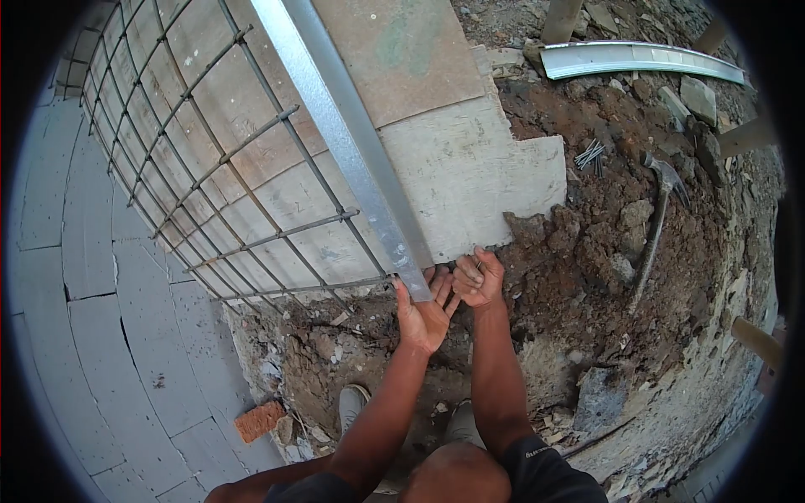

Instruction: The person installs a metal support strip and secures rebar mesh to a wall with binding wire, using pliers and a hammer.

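Note:
A long galvanized metal channel point(356, 138) runs from the top of the view down across the boards. My left hand point(426, 318) grips its lower end, thumb on the left side and fingers around the right. Close beside it, my right hand point(478, 281) is closed at the lower edge of the pale wooden board point(461, 189); whatever its curled fingers hold is hidden. A grid of steel rebar point(243, 172) lies over the boards left of the channel, its lower corner near my left thumb.
On the soil to the right lie a claw hammer point(658, 226) and a small pile of nails point(592, 155). A curved metal strip point(641, 61) rests farther up. A grey block wall point(151, 335) stands at left, with a broken brick point(260, 421) near its base.

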`<state>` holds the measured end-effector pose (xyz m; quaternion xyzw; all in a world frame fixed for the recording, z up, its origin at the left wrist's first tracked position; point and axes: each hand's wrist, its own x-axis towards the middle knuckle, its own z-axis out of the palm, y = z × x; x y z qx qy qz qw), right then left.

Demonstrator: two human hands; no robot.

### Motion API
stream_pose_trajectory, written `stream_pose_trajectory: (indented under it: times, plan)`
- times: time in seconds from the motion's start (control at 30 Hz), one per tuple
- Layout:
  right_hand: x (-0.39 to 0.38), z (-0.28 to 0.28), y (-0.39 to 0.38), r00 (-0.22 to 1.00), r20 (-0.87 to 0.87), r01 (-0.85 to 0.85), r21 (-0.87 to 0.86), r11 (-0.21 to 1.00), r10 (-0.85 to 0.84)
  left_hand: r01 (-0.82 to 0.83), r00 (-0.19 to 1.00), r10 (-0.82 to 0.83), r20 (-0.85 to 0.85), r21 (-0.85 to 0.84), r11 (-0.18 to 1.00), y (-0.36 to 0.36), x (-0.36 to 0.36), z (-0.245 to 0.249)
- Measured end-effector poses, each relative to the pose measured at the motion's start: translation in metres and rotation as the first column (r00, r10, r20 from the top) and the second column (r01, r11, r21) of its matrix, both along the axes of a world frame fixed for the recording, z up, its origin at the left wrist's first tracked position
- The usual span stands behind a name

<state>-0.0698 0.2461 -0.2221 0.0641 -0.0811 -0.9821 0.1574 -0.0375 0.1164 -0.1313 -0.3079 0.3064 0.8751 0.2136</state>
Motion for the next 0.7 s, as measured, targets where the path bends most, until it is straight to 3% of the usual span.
stream_pose_trajectory:
  times: [0.1,0.2,0.47,0.57,0.7]
  plan:
    - [-0.002,0.004,0.001,0.998,-0.060,-0.016,-0.014,1.000,0.015,0.037,0.999,-0.036,0.022,-0.031,0.999,-0.003,0.006,0.008]
    - [-0.001,0.004,0.000,1.000,0.003,-0.010,0.004,1.000,0.010,0.058,0.998,-0.056,0.032,-0.067,0.996,-0.003,0.008,0.014]
    - [-0.006,0.016,0.005,0.990,0.102,-0.119,0.281,0.952,0.094,0.073,0.995,-0.067,0.073,-0.089,0.993,-0.001,0.012,0.015]
    - [-0.007,0.019,0.005,0.990,0.119,-0.115,0.305,0.945,0.082,0.097,0.992,-0.089,0.090,-0.099,0.990,-0.001,0.013,0.016]
    - [-0.006,0.011,0.005,0.989,0.026,-0.149,0.311,0.939,0.148,0.085,0.992,-0.075,0.103,-0.089,0.992,-0.001,0.013,0.019]
